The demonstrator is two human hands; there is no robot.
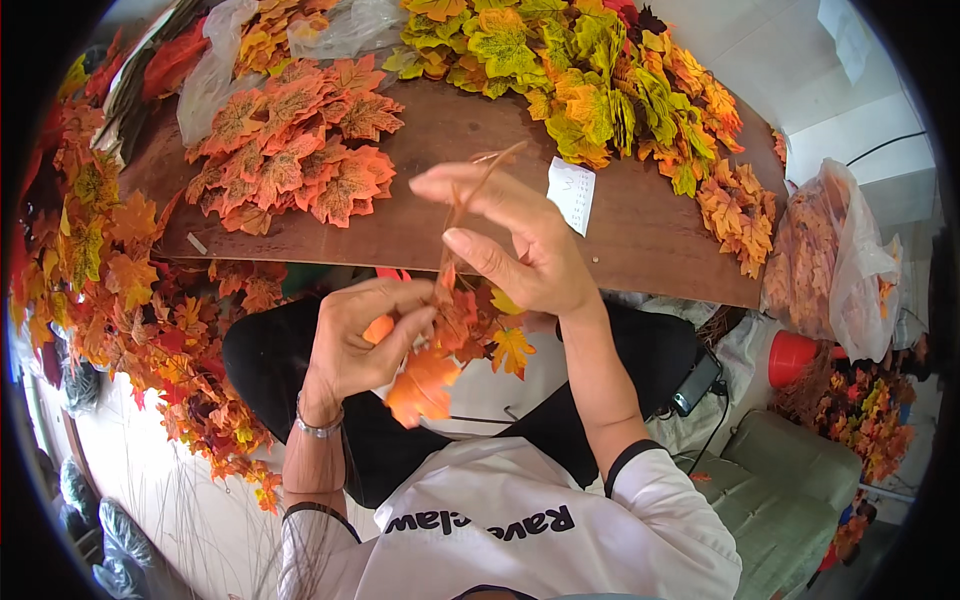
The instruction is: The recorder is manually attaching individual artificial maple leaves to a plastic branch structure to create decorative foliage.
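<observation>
My left hand (375, 335) is closed in a pinch at the base of an artificial maple leaf sprig, above my lap. Orange leaves (422, 388) hang below the fingers, with smaller yellow leaves (511, 349) beside them. From that pinch a thin brown stem (487, 172) rises toward the table, crossing near my right hand's fingertips. My right hand (530, 245) is raised with thumb and fingers apart, slightly blurred; whether its thumb touches the stem I cannot tell.
On the brown table (440, 130) lie piles of coral-orange leaves (300, 150) and yellow-green leaves (560, 70), plus a white paper slip (571, 195). Leaf garlands (120, 260) hang at the left. A plastic bag of leaves (815, 255) and a green padded seat (775, 490) stand right.
</observation>
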